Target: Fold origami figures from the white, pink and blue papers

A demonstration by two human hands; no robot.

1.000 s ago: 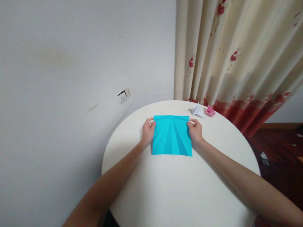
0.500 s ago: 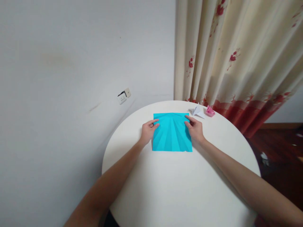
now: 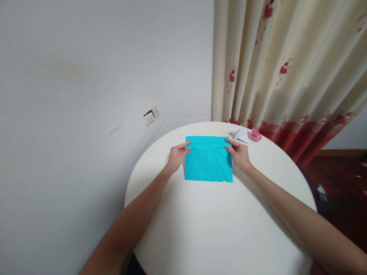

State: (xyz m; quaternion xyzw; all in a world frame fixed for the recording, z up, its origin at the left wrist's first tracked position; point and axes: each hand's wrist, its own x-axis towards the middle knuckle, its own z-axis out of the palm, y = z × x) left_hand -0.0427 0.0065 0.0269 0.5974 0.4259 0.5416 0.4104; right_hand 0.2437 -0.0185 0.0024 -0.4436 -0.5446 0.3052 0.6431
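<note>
A creased sheet of turquoise paper (image 3: 208,162) is spread over the far half of the round white table. On its left edge, near the upper corner, my left hand (image 3: 177,156) grips it with thumb and fingers. Opposite, my right hand (image 3: 239,153) has the right edge between thumb and fingers, close to the upper right corner. A crosswise crease or bend runs along the upper part of the sheet between the two hands. The lower edge is slightly ragged toward the right.
Beyond my right hand stand a folded white paper figure (image 3: 240,135) and a folded pink paper piece (image 3: 255,134) near the rim of the table (image 3: 218,225). A floral curtain (image 3: 275,76) hangs behind them. The wall carries a socket (image 3: 148,118).
The fan-like folds in the turquoise paper look flatter, and a crosswise bend shows near its top. My right hand has shifted slightly outward to the right.
</note>
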